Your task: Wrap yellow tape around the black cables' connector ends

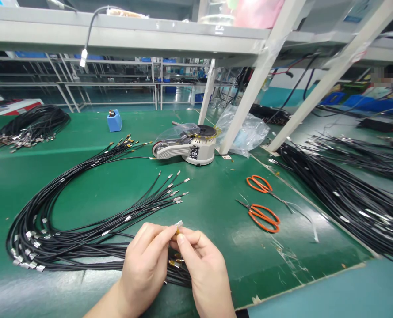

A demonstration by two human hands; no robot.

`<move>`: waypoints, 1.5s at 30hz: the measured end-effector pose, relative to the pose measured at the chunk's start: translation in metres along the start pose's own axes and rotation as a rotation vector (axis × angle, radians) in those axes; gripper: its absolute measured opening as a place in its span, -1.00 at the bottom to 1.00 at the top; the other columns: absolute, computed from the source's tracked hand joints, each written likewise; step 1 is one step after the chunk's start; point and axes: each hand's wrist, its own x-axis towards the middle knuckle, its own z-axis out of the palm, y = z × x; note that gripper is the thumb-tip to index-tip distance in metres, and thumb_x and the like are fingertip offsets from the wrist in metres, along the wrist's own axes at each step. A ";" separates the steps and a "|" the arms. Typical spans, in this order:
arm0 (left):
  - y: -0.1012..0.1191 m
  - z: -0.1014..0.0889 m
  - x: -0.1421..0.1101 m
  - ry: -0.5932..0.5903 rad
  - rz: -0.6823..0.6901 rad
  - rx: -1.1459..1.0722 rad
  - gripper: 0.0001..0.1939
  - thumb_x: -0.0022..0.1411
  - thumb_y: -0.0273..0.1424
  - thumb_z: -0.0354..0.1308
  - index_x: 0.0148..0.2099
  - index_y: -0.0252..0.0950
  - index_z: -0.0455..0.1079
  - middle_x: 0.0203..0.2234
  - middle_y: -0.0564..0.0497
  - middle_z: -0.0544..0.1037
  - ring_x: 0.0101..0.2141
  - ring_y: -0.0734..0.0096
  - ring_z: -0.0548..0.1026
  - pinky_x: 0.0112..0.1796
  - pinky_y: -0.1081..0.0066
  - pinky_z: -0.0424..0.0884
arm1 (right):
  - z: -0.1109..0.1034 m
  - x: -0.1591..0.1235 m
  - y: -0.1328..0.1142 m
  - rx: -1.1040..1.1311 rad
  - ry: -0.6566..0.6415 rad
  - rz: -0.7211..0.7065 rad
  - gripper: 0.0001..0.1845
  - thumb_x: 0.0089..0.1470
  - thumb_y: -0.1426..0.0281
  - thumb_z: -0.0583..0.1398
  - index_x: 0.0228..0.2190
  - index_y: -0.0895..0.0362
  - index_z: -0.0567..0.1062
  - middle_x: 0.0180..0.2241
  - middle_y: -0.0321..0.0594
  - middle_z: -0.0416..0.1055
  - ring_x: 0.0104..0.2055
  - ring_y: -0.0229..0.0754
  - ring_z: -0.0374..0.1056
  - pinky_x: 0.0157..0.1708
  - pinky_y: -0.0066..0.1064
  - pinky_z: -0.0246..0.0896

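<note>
My left hand (146,265) and my right hand (203,269) meet low in the middle of the view, fingertips pinched together. Between them they hold the end of a thin black cable with a small silver connector (179,224) and a gold part at the tip. A big looped bundle of black cables (60,229) lies on the green mat (216,207) left of my hands, and its ends with silver and gold connectors (174,190) fan out ahead of them. A few gold ends lie just under my fingers.
A grey tape dispenser (189,148) stands mid-table, two orange scissors (264,216) lie to the right. More black cable bundles lie far right (342,190) and back left (33,123). A blue box (114,120), a plastic bag (246,132) and white shelf legs (249,92) stand behind.
</note>
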 end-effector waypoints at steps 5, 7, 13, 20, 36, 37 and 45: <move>-0.002 0.005 -0.002 -0.018 -0.075 0.011 -0.67 0.24 -0.66 -0.01 0.00 -0.30 0.34 -0.33 -0.04 0.50 -0.32 0.45 0.43 -0.29 0.47 0.38 | -0.001 0.002 0.004 -0.060 0.009 -0.014 -0.75 -0.05 0.22 0.28 -0.48 0.17 0.51 -0.37 -0.19 0.52 -0.30 -0.15 0.41 -0.25 -0.36 0.32; -0.002 0.005 -0.001 -0.025 -0.171 -0.005 -0.75 0.25 -0.61 0.00 -0.07 -0.30 0.36 -0.34 -0.03 0.50 -0.33 0.44 0.44 -0.29 0.47 0.38 | -0.001 0.003 0.006 -0.073 0.021 -0.017 -0.74 -0.05 0.20 0.28 -0.45 0.18 0.52 -0.43 -0.22 0.50 -0.35 -0.18 0.39 -0.29 -0.39 0.32; 0.004 0.000 0.007 -0.103 -0.549 -0.158 -0.84 0.25 -0.40 0.04 -0.39 -0.26 0.37 -0.48 0.05 0.43 -0.48 0.46 0.43 -0.46 0.49 0.37 | 0.001 0.007 0.006 -0.058 0.050 -0.015 -0.76 -0.09 0.24 0.30 -0.50 0.18 0.50 -0.51 -0.27 0.48 -0.43 -0.23 0.38 -0.39 -0.46 0.32; 0.007 -0.004 0.016 -0.162 -0.865 -0.354 -0.76 0.17 -0.24 0.08 -0.44 -0.29 0.36 -0.61 0.13 0.36 -0.62 0.53 0.35 -0.53 0.50 0.29 | 0.005 0.007 0.004 -0.099 0.027 -0.072 -0.85 -0.01 0.34 0.24 -0.52 0.15 0.47 -0.57 -0.33 0.45 -0.51 -0.29 0.36 -0.45 -0.51 0.28; 0.001 -0.006 0.018 -0.192 -1.030 -0.565 -0.67 0.07 -0.13 0.15 -0.48 -0.30 0.31 -0.73 0.18 0.31 -0.69 0.55 0.30 -0.55 0.49 0.24 | 0.004 0.006 0.002 -0.306 0.043 -0.190 -0.81 0.04 0.35 0.17 -0.55 0.14 0.44 -0.51 -0.27 0.41 -0.43 -0.21 0.34 -0.37 -0.41 0.24; 0.001 -0.006 0.018 -0.187 -1.044 -0.587 -0.67 0.06 -0.12 0.16 -0.48 -0.30 0.31 -0.73 0.18 0.31 -0.69 0.56 0.30 -0.56 0.49 0.24 | 0.004 0.007 0.002 -0.306 0.043 -0.180 -0.82 0.04 0.34 0.17 -0.54 0.14 0.44 -0.51 -0.26 0.42 -0.43 -0.20 0.34 -0.37 -0.40 0.24; -0.003 -0.005 0.018 -0.152 -1.089 -0.783 -0.65 0.02 -0.14 0.23 -0.50 -0.32 0.30 -0.72 0.18 0.31 -0.71 0.59 0.29 -0.59 0.53 0.19 | 0.006 0.011 0.001 -0.265 0.028 -0.155 -0.83 0.03 0.34 0.18 -0.53 0.15 0.46 -0.50 -0.25 0.45 -0.43 -0.19 0.36 -0.37 -0.40 0.25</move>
